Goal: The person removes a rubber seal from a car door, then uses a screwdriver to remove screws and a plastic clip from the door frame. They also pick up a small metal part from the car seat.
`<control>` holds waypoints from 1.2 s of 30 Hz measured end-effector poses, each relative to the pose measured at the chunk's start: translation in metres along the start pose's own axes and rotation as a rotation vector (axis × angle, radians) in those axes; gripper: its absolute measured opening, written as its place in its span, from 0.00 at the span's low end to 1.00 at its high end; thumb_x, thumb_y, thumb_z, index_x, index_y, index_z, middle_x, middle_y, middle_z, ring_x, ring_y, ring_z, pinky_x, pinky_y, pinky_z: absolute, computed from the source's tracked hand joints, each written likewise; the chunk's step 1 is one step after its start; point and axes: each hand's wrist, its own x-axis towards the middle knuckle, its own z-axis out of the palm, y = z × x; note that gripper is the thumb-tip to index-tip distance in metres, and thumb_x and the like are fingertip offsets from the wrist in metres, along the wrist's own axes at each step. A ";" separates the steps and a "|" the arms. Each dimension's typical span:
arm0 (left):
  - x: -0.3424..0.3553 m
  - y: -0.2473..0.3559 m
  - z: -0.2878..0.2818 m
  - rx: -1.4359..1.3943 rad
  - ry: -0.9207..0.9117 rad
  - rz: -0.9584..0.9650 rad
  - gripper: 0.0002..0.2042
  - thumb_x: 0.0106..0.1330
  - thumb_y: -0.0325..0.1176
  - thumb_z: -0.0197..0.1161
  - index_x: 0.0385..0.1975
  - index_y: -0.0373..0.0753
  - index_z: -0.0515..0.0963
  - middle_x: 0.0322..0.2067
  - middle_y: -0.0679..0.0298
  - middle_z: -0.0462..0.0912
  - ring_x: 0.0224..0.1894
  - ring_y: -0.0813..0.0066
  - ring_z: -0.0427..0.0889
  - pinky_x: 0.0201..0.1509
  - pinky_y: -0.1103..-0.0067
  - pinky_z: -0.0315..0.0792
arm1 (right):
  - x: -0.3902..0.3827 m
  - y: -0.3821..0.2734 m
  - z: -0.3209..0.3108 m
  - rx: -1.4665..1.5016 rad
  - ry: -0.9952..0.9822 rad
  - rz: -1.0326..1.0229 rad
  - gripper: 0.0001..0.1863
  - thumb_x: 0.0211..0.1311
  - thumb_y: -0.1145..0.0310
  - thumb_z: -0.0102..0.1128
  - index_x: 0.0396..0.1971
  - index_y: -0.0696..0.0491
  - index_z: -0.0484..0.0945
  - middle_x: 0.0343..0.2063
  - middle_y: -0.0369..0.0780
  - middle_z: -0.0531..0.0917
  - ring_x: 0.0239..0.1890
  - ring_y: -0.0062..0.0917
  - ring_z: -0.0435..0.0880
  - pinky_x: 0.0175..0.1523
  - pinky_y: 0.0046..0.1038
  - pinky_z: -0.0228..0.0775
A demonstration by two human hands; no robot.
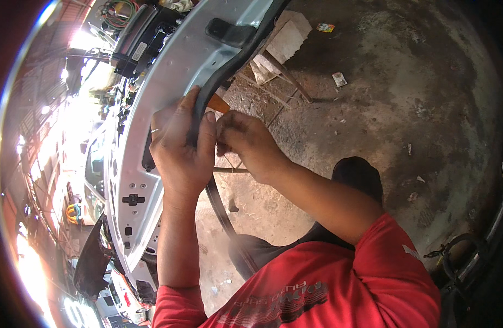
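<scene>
A silver car door panel [139, 117] stands on the left, its edge lined with a black rubber weatherstrip [221, 71]. My left hand [181, 145] grips that strip, thumb on one side and fingers lying across the panel on the other. Close beside it, my right hand [243, 139] is closed, fingers curled toward the strip. What its fingertips hold is hidden. A flat orange piece [218, 104] shows just above the right fingers, between them and the strip; I cannot tell whether they touch it. Below my hands, a length of the weatherstrip [221, 210] hangs down.
A metal-legged stand [287, 76] with a pale sheet [288, 38] on it is beyond the panel. Litter, including a small white packet [339, 80], lies on the stained concrete floor [404, 109]. At lower right runs a dark hose [454, 251]. Bright clutter fills the left side.
</scene>
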 end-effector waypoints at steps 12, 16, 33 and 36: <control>-0.002 -0.002 0.001 -0.026 0.031 0.009 0.20 0.67 0.29 0.69 0.59 0.33 0.84 0.42 0.48 0.90 0.49 0.52 0.86 0.58 0.66 0.78 | -0.029 0.030 -0.100 -1.083 0.018 0.272 0.04 0.64 0.72 0.63 0.33 0.56 0.81 0.29 0.45 0.85 0.35 0.31 0.86 0.40 0.37 0.76; 0.003 0.005 -0.002 -0.032 -0.002 -0.006 0.20 0.70 0.30 0.70 0.61 0.34 0.84 0.47 0.46 0.89 0.50 0.58 0.87 0.57 0.69 0.79 | -0.063 0.067 -0.164 -1.649 -0.025 0.491 0.12 0.63 0.72 0.61 0.43 0.57 0.86 0.42 0.55 0.88 0.46 0.48 0.90 0.49 0.49 0.80; 0.000 -0.003 0.001 0.014 0.023 0.041 0.20 0.71 0.31 0.71 0.62 0.35 0.84 0.48 0.49 0.88 0.49 0.64 0.88 0.54 0.72 0.80 | 0.015 -0.070 -0.018 -0.314 0.002 -0.195 0.09 0.74 0.69 0.62 0.47 0.57 0.85 0.35 0.36 0.86 0.34 0.17 0.81 0.43 0.22 0.74; -0.001 -0.003 0.001 0.017 0.025 0.040 0.20 0.71 0.30 0.71 0.62 0.35 0.84 0.49 0.48 0.88 0.51 0.63 0.88 0.55 0.72 0.80 | 0.016 -0.070 -0.012 -0.079 -0.015 -0.151 0.10 0.74 0.68 0.63 0.46 0.57 0.85 0.35 0.36 0.86 0.34 0.19 0.81 0.41 0.24 0.74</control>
